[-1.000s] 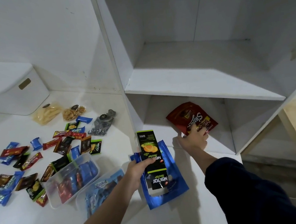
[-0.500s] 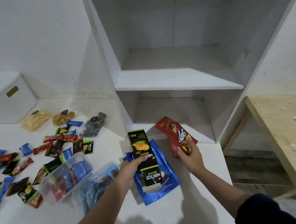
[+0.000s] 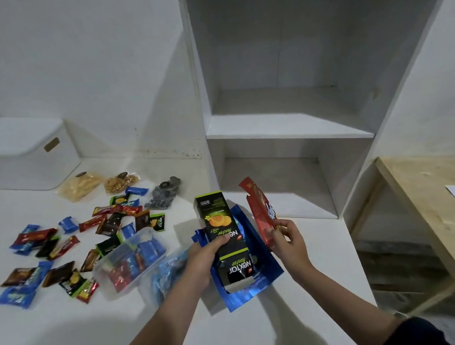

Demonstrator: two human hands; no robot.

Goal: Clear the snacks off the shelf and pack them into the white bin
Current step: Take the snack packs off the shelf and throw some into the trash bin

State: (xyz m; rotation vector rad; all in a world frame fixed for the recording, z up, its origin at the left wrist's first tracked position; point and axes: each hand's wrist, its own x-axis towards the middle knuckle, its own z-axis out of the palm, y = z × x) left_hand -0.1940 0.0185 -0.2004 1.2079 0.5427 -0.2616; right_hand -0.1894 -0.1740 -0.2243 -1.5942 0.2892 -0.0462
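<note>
**Shelf empty, bin not yet packed**

A white tabletop [image 3: 303, 290] stands against a white wall, and on it, at about 1 o'clock, rises a white shelf unit [image 3: 289, 135]. Both compartments that can be seen hold nothing, so the clearing part of the task looks finished, as far as this view shows.

The left hand [image 3: 204, 259] grips a black and green Nextar box [image 3: 222, 229] together with a blue foil bag [image 3: 257, 284] under it, the thumb lying over the front of the box. The right hand [image 3: 289, 239] pinches a red snack pouch [image 3: 261, 213] by its lower edge, and the pouch stands almost upright, just beside the box. These three look like the last things from the shelf.

The white bin [image 3: 19, 155] sits far away at 10 o'clock, against the wall, and its lid is on. I judge that nothing can go in before the lid is taken off; what is inside is hidden.

Much is left. Between the bin and the hands, many small wrapped snacks [image 3: 60, 246] lie scattered on the tabletop from 9 to 11 o'clock. Near the bin lie two clear bags of fried snacks [image 3: 81, 185] and a dark bag [image 3: 164, 193]. A clear plastic tub [image 3: 131, 261] with wrapped snacks lies tilted near the left hand, and a second clear tub [image 3: 164, 280] just beside that wrist. All of this must, I think, go into the bin.
</note>
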